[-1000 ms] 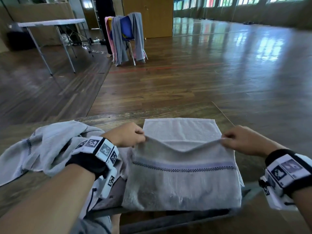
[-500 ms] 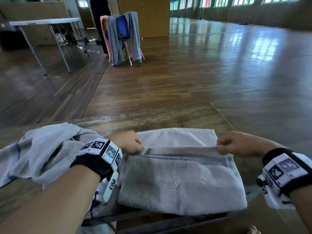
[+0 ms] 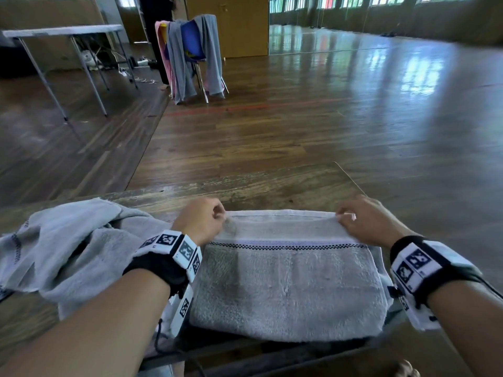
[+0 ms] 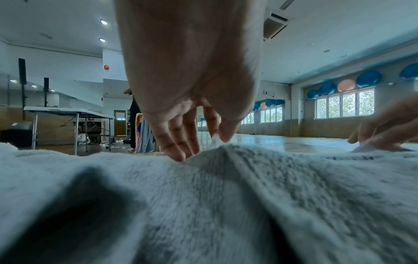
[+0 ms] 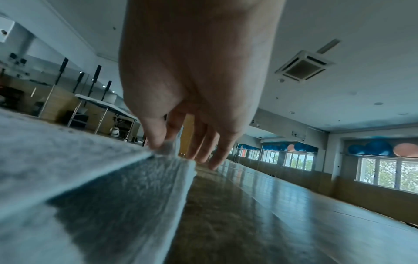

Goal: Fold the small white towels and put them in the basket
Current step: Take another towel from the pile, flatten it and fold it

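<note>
A: On the wristbands behind each hand, square black-and-white coded markers are carried; no brand name or readable writing can be made out on them or on the cloth.

B: How is the left hand [image 3: 200, 219] posed?

A: It is held knuckles-up at the far left corner of the folded towel [image 3: 288, 281]. The corner is pinched between thumb and forefinger, and the remaining fingers [image 4: 178, 142] are pointed down onto the pile.

B: And the right hand [image 3: 366, 219]?

A: A mirrored pose is taken at the far right corner. The hem is nipped between thumb and forefinger; the other fingers [image 5: 210, 151] are extended down beyond the edge, near the wooden table [image 3: 272, 183].

B: How is the towel presented?

A: It is laid flat between the two hands, doubled over. A pale terry surface is shown, crossed just behind the hands by a checkered woven band [image 3: 288, 244]. The upper hem is stretched between the hands, close to the lower layer's far edge.

B: Anything to the outside of the left hand?

A: A crumpled towel [image 3: 68, 248] is heaped there, touching the left forearm. The basket cannot be identified.
</note>
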{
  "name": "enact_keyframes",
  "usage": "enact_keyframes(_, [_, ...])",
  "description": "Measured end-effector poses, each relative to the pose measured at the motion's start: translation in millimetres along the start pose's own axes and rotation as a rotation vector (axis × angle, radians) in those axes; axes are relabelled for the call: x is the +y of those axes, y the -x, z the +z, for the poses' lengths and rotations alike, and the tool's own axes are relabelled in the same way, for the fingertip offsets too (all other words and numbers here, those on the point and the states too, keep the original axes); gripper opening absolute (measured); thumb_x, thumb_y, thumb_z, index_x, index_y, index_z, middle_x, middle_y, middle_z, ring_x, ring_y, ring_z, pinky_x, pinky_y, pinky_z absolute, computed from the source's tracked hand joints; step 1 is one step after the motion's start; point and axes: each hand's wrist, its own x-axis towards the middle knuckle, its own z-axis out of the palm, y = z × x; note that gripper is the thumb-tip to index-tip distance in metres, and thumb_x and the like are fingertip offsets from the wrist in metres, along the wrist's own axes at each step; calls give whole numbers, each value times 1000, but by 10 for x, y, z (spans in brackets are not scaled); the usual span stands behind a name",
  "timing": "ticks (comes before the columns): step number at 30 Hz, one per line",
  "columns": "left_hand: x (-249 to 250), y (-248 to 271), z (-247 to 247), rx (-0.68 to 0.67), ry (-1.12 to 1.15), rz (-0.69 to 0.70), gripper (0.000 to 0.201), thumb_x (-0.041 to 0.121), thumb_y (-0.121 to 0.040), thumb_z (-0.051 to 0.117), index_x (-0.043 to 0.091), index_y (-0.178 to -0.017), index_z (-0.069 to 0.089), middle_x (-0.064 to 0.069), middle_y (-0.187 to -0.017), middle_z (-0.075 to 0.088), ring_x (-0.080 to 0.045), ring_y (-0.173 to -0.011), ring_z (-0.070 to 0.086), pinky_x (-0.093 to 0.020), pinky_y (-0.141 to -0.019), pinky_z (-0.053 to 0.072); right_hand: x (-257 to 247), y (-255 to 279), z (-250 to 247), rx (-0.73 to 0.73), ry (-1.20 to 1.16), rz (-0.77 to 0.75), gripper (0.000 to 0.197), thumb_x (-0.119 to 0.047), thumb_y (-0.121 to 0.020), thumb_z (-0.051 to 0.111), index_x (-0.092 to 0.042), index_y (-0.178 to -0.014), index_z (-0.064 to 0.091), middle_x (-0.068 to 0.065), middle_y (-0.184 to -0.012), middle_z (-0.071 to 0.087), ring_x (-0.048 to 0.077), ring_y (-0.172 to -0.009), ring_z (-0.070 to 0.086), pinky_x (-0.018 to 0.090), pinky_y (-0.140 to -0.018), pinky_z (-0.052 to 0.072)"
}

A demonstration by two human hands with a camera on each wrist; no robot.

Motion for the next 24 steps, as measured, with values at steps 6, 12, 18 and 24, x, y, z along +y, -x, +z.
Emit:
enact_keyframes(6, [223,31,-8,-17,-40,126,20,27,-94,58,23,-113,63,1,-109,57,-16,-84,64,-35,-75,56,-85,-2,37,-115,13,30,20,-18,-91,65,-30,-81,53,0,-102,61,21,-96,52,29,-79,38])
enact_keyframes(12, [728,184,51,-33,103,463,23,33,-96,59,25,-116,61,11,-107,58,7,-84,47,-10,-70,34,-520,128,-225,132,-268,-146,13,-10,-83,77,-22,-82,71,-8,-88,65,2,-80,57,14,-67,38])
enact_keyframes(18, [1069,401,54,71,288,574,22,20,-87,74,14,-105,63,1,-104,68,-13,-88,58,-24,-76,47,-917,548,-342,280,-556,-263,19,-14,-77,84,-28,-84,72,-12,-85,73,6,-82,70,23,-75,54])
enact_keyframes(24, [1164,572,-117,39,356,553,10,21,-89,72,12,-88,71,2,-84,72,-12,-76,64,-21,-66,47,-907,961,-402,246,-702,-264,24,-13,-84,79,-31,-100,74,-13,-101,75,7,-96,72,20,-82,56])
